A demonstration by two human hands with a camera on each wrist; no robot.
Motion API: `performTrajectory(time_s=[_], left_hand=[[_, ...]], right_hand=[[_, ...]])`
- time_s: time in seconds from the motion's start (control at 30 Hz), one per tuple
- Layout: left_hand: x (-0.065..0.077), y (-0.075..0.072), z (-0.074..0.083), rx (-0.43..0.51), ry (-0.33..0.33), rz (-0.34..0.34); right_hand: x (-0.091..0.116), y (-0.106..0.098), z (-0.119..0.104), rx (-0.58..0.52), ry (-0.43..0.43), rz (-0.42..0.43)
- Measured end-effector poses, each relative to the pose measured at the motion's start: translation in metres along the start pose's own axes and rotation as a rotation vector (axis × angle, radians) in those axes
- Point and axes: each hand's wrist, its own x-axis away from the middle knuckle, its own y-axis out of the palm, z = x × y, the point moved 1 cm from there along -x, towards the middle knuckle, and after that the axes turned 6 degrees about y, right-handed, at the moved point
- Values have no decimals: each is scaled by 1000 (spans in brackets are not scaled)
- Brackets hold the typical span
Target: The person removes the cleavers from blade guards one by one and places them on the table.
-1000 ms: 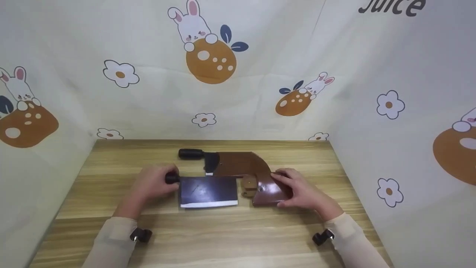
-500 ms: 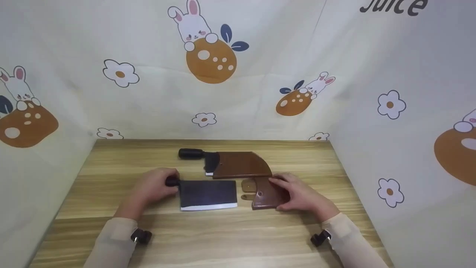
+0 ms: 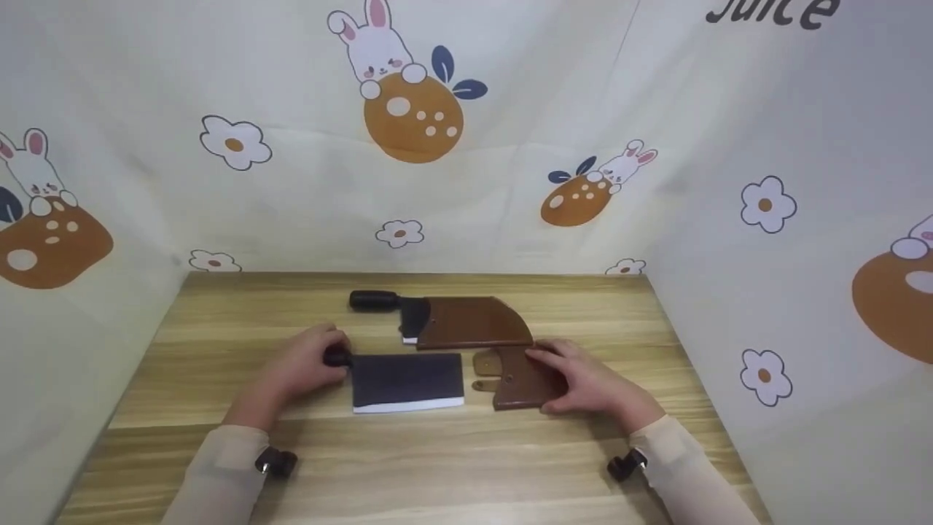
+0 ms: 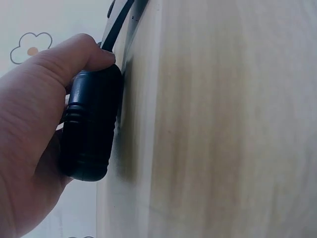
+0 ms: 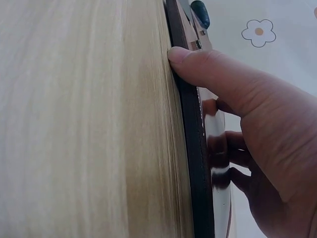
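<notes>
In the head view, my left hand (image 3: 306,361) grips the black handle (image 4: 91,124) of a cleaver (image 3: 408,379). Its dark blade lies on the table, pointing right, with the bright cutting edge toward me. To the right, my right hand (image 3: 587,379) holds a brown leather cleaver sheath (image 3: 521,390) by its right part. The right wrist view has the thumb (image 5: 198,64) against the sheath's dark edge and the other fingers over its glossy face. A narrow gap separates the blade tip from the sheath's tan flap (image 3: 487,363) and small strap.
Just behind lies a second cleaver in a brown sheath (image 3: 474,321), its black handle (image 3: 373,300) pointing left. It sits very close to the nearer sheath. Wood-grain table (image 3: 437,467) extends toward me, with patterned cloth walls (image 3: 510,248) behind and at both sides.
The cleaver and the held sheath have come down flat onto the table, slightly nearer to me. The held sheath no longer overlaps the rear one. Almost nothing has moved in the last half second.
</notes>
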Motion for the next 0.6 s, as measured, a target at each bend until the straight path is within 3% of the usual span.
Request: performTrajectory(time_s=[0.4, 0.6], left_hand=[[3, -4, 3, 32, 3, -19], [2, -9, 5, 51, -4, -5]], right_hand=[[0, 1, 0, -9, 2, 4], [0, -4, -2, -64, 13, 37]])
